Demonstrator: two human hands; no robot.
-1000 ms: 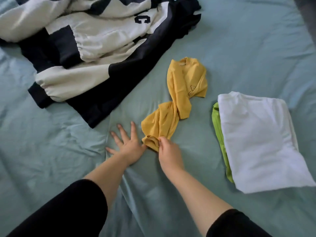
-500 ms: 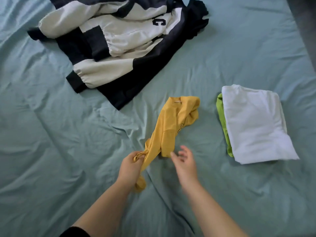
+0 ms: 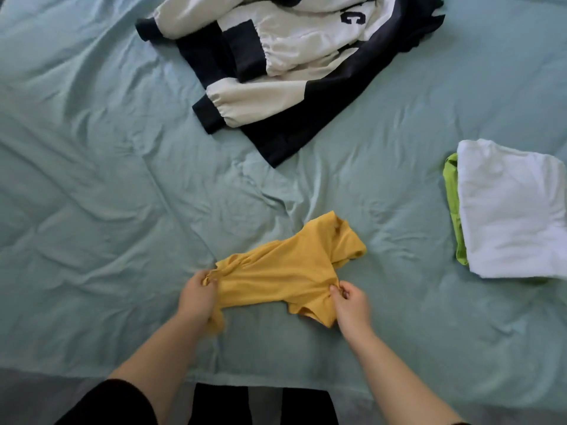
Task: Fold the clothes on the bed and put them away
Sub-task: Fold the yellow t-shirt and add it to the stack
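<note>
The yellow shirt point(image 3: 285, 271) lies near the bed's point(image 3: 92, 179) 6 o'clock edge, stretched between left hand point(image 3: 198, 297) and right hand point(image 3: 349, 305), fingers point(image 3: 338, 290) pinching each end. A spreading step, I'd say; next it wants smoothing flat, then folding.

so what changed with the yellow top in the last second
The yellow top was pulled from beside the jacket toward the person and untwisted. The left hand, flat on the sheet before, took hold of one end; the right hand grips the other. Jacket and folded pile stayed put.
</note>
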